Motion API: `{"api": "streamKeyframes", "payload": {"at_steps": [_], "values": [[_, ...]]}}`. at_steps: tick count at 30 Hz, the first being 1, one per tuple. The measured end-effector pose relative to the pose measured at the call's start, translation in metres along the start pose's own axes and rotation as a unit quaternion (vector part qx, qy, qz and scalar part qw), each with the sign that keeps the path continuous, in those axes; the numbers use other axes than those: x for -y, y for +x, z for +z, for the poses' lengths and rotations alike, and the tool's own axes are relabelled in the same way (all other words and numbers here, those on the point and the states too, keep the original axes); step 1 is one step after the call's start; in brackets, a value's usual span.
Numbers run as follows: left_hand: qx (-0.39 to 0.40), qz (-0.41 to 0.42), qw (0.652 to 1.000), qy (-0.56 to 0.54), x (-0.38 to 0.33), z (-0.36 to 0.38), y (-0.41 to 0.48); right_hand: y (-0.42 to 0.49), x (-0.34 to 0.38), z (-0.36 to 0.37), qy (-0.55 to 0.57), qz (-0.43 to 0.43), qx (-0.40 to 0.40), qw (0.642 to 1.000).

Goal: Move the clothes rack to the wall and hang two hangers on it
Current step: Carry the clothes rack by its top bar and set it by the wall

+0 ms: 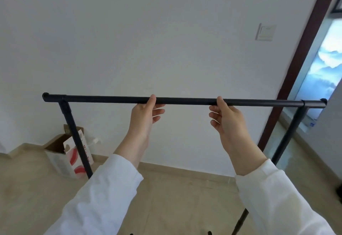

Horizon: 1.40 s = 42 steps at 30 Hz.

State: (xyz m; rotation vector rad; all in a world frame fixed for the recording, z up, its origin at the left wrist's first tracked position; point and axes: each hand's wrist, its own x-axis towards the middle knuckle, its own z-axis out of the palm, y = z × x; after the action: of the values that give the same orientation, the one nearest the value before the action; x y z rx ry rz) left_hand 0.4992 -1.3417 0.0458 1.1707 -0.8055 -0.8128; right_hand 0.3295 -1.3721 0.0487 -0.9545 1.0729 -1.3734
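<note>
Where the white wall (129, 40) fills most of the view, the beige floor (175, 197) meets it along a low skirting. Clothes rack (185, 101): black tube frame, standing on the floor a short way out from the wall, top bar level and running nearly the full width of the view, with one upright at each end slanting down out of sight. Nothing hangs on the bar. Dark brown door frame (303, 53) at right, with a bright opening beyond it. Both arms wear white sleeves (96, 194). Left hand (143, 116): on the top bar left of centre, thumb over the bar, fingers (157, 111) curled loosely beneath it, apart from one another. Right hand (227, 118): on the bar right of centre, same hold, fingers loosely curled under. Cardboard box (63, 153), open, white with red marks, stands on the floor against the wall behind the left upright. Light switch (265, 32) on the wall, upper right.
</note>
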Motion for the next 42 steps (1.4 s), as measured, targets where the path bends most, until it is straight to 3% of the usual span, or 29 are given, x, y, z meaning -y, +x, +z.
{"api": "streamKeyframes", "payload": {"at_steps": [11,28,42], "values": [[0.118,-0.026,0.993,-0.001,0.024,0.057,0.103,0.072,0.002,0.0,0.016,-0.018,-0.113,0.993],[0.139,-0.052,0.989,0.006,0.049,0.132,0.213,0.189,0.007,-0.002,0.022,-0.024,-0.132,0.991],[0.241,-0.07,0.968,-0.003,0.072,0.17,0.326,0.275,0.001,0.031,0.009,-0.04,-0.236,0.971]]}}
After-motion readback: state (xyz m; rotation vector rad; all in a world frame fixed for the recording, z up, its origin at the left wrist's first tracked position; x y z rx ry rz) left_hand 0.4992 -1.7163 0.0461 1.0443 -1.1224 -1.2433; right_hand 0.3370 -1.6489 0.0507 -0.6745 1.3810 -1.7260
